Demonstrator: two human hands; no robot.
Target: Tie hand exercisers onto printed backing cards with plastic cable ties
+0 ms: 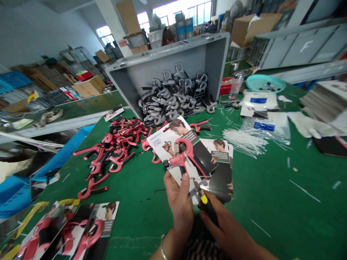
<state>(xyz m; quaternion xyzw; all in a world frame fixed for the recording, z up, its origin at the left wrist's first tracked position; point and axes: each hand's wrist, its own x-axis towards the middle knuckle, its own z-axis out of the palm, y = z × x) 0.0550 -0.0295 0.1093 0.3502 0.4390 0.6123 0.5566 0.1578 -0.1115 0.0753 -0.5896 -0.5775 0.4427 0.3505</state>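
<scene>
My left hand (pixel 179 202) is closed round the lower edge of a printed backing card (pixel 173 142) with a red hand gripper (pixel 187 157) lying on it, thumb pressed on the card. My right hand (pixel 221 225) grips small pliers (pixel 204 202) with black and yellow handles, their tip touching the card's bottom edge. Under the held card lies a short stack of more cards (pixel 223 162) on the green table (pixel 271 187).
A pile of red hand grippers (pixel 114 148) lies left of centre. A grey crate (pixel 168 68) tipped on its side spills grey grippers (pixel 173 97). White cable ties (pixel 244 141), plastic bags (pixel 260 101), a white glove (pixel 309 126) sit right. Finished carded grippers (pixel 67 231) lie bottom left.
</scene>
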